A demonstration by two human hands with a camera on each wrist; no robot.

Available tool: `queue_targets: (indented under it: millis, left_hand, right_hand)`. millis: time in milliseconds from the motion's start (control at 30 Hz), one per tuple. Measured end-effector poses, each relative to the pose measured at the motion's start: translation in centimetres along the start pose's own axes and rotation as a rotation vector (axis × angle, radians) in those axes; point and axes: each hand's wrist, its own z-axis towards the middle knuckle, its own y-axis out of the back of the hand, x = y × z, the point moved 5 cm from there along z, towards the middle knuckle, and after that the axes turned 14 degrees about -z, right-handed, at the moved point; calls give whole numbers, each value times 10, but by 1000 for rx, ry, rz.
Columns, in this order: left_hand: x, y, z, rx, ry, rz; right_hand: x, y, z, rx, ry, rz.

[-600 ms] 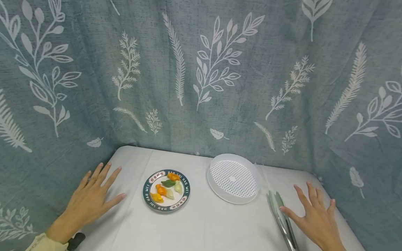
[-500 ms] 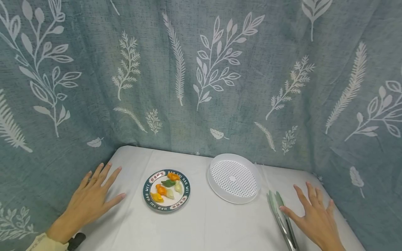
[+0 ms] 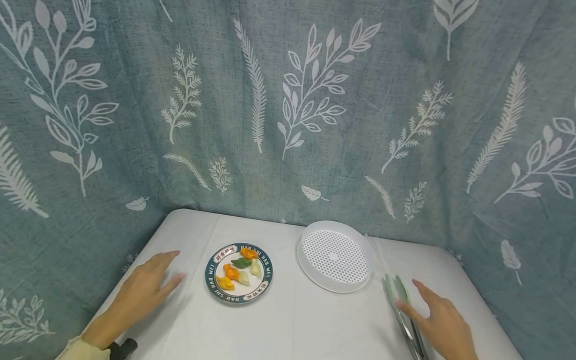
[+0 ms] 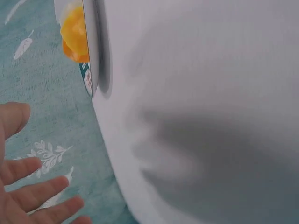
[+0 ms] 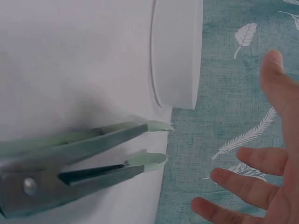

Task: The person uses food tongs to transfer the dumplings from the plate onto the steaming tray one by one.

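My left hand [image 3: 138, 290] hovers over the left side of the table, left of a green-rimmed plate [image 3: 211, 287]. Several dumpling-like pieces [image 3: 231, 272] in orange, yellow, green and pale tones lie on that plate. Its fingers [image 4: 42, 193] are loosely spread and hold nothing. On the right, my right hand [image 3: 445, 325] is held above the table beside metal tongs [image 3: 407, 327] with pale green tips. Thumb and fingers [image 5: 247, 186] stand apart in the right wrist view, with nothing between them. The tongs lie on the table, apart from that hand.
A round white perforated steamer tray [image 3: 333, 256] stands at the back of the white table [image 3: 270, 330], between plate and tongs. Blue-green curtain [image 3: 252, 125] with white leaf prints encloses the back and sides. A dark band [image 3: 122, 348] sits on the left wrist.
Both hands have turned from lying spread, palm down, to a more sideways pose. The right hand has come down and a little left, nearer the tongs. Plate, tray and tongs have stayed put.
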Motion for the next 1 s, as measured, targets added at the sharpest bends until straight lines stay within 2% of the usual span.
queue_targets:
  millis: [233, 400, 700, 1000]
  left_hand:
    - [6, -21, -1, 74, 184, -211]
    - [8, -38, 0, 100, 234, -307]
    - [18, -67, 2, 169, 373, -369]
    - [20, -80, 5, 179, 401, -380]
  right_hand:
    - [2, -13, -5, -11, -13, 22]
    - [2, -21, -6, -4, -5, 36]
    - [-3, -39, -7, -14, -15, 45]
    - [-8, -54, -10, 71, -69, 39]
